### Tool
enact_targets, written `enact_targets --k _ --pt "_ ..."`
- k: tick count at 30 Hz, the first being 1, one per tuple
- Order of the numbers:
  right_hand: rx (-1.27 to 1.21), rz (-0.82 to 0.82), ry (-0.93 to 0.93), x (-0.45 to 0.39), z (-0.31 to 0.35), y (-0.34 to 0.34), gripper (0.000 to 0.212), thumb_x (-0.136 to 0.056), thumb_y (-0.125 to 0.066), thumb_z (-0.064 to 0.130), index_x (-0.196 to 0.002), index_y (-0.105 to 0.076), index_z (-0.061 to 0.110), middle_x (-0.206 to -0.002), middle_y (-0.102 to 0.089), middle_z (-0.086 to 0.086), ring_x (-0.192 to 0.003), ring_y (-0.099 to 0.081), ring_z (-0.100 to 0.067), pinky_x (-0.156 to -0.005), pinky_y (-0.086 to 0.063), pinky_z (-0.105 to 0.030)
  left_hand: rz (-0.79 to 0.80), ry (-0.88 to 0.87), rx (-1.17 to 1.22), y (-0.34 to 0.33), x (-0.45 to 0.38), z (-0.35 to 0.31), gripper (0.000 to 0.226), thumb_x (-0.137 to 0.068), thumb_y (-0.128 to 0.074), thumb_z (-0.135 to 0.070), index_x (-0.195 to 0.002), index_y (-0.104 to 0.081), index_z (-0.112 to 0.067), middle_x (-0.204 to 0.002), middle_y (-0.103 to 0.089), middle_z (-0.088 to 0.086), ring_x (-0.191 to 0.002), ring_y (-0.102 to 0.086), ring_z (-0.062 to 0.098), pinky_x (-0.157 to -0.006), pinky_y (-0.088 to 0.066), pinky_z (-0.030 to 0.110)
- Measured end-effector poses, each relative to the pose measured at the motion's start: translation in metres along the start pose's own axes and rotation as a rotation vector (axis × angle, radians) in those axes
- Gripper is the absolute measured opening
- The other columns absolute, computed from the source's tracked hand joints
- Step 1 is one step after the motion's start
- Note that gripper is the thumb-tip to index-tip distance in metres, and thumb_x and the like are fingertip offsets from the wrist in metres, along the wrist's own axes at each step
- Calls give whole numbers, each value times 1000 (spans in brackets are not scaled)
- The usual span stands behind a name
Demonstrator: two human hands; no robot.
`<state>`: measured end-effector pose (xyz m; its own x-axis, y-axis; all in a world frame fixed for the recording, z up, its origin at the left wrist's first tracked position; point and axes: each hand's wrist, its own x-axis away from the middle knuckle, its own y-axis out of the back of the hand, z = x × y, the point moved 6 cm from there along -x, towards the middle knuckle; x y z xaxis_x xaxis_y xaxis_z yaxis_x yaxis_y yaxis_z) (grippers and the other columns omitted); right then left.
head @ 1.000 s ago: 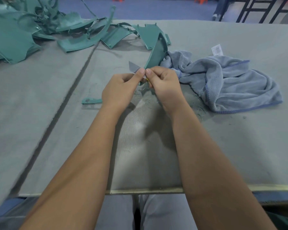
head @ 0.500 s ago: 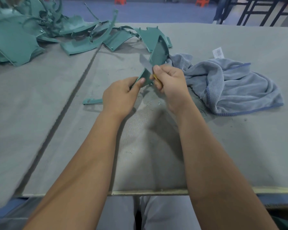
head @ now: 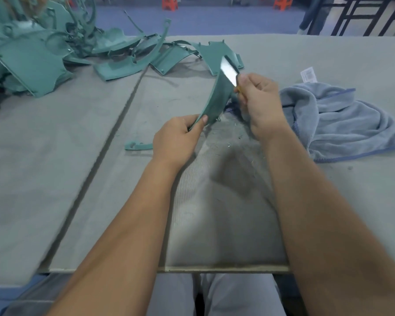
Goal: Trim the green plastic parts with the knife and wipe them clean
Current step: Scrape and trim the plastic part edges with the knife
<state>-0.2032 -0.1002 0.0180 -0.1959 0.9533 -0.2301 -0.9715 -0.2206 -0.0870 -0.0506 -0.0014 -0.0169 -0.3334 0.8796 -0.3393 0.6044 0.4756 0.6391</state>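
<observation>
Trimming turns here on how the knife blade point(head: 229, 71) lies against the curved green plastic part point(head: 217, 96). The part's long axis runs from near-left to far-right, raised off the counter point(head: 328, 201). The left hand point(head: 176, 139) pinches its near, lower end between thumb and curled fingers point(head: 203, 119). The right hand point(head: 258, 103) grips the knife handle at the part's far, upper end, fingers wrapped round it, and the blade slants up and to the far left, lying along the part's right edge near the tip. The right hand is therefore the one nearer the edge being worked, and a stroke would likely run along that long axis, toward or away from the left hand's thumb, which is the risk. Just right of the hands lies the blue-grey cloth point(head: 342, 124) for wiping; untrimmed green parts point(head: 114, 53) are heaped far left.
</observation>
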Motion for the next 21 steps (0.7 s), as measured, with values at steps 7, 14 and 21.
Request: enact_targets --k 7,14,21 --pt "45 34 -7 -1 5 10 35 -99 -51 18 -65 -55 11 -44 -39 2 -38 -27 -8 -40 -22 -21 -35 20 -34 0 -4 3 39 -97 -42 -55 -63 -48 -38 -48 -44 -12 -46 -39 8 -48 -21 31" --pt "-111 -12 -126 4 -3 15 46 -102 -41 36 -71 -69 17 -55 -45 -5 -43 -29 -12 -41 -21 -22 -70 13 -77 3 -3 0 35 -97 -41 -57 -65 -50 -45 -52 -48 -18 -45 -38 10 -48 -23 30" --pt "128 -148 140 -3 34 7 27 -101 -48 23 -81 -65 28 -66 -62 22 -61 -55 11 -60 -42 -7 -65 10 -64 3 -3 -3 32 -97 -41 -55 -67 -52 -58 -52 -49 -20 -45 -40 10 -48 -22 29"
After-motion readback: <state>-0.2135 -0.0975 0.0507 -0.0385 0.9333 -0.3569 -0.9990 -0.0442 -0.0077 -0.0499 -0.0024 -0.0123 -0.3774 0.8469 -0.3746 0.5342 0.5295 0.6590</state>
